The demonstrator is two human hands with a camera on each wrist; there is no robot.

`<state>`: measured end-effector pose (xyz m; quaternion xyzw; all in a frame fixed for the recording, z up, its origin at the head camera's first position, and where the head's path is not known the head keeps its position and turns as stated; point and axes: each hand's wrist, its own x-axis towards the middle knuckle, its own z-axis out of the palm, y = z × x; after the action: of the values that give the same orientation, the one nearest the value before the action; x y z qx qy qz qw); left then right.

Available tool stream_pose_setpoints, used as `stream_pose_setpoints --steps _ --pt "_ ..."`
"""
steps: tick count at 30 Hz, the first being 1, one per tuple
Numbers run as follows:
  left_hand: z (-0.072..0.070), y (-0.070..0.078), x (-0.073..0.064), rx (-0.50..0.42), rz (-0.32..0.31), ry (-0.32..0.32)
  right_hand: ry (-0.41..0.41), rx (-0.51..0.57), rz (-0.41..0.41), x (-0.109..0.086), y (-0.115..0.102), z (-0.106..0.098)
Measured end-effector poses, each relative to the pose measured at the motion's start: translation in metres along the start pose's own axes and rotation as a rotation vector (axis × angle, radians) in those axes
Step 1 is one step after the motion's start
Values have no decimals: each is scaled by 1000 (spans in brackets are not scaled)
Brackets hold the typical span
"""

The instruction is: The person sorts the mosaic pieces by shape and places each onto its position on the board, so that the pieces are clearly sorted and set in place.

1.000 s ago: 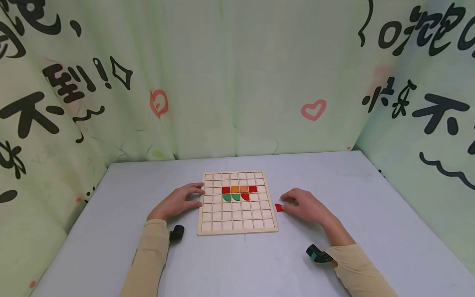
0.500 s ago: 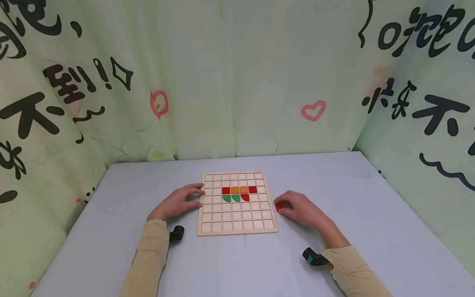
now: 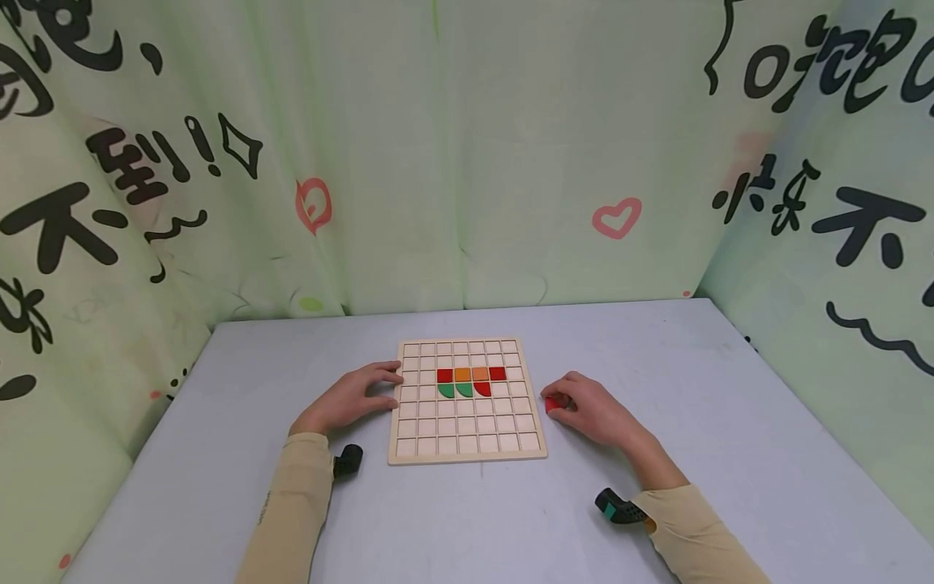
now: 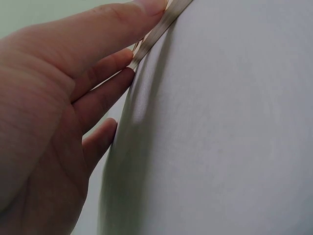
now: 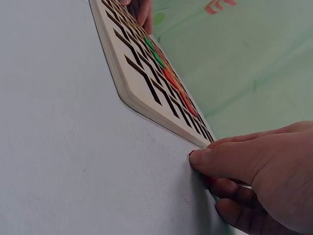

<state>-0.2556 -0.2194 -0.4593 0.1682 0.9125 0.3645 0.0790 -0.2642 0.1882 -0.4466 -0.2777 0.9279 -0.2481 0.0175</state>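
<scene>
A square wooden grid board [image 3: 428, 445] lies on the table. Its upper part holds a row of red and orange square tiles [image 3: 462, 374], with green and red quarter-circle tiles [image 3: 464, 390] just beneath. At the board's left edge rests my left hand [image 3: 353, 397], thumb and fingers extended; the left wrist view shows its fingertips against the wooden edge. My right hand [image 3: 593, 408], just off the right edge, pinches a red tile [image 3: 552, 403] between thumb and fingers. In the right wrist view the thumb covers most of that tile, leaving a red corner [image 5: 192, 153] visible.
The white-covered table [image 3: 467, 527] extends around the board. Pale green curtains [image 3: 525, 162] with dark lettering and pink hearts enclose it at the back and sides. A black wrist camera [image 3: 619, 508] sits at the right wrist, another camera [image 3: 348, 461] at the left.
My right hand has moved left over the red tile and closed its fingers on it, then drawn slightly back to the right with it. The left hand and board have stayed put.
</scene>
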Motion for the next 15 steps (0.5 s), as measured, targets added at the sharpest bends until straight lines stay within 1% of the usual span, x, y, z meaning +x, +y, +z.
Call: stream_pose_setpoints --steps 10,15 --pt "0 -2 1 1 -2 -2 9 8 -3 -1 1 2" --pt "1 -1 1 4 -3 -2 42 14 11 0 0 3"
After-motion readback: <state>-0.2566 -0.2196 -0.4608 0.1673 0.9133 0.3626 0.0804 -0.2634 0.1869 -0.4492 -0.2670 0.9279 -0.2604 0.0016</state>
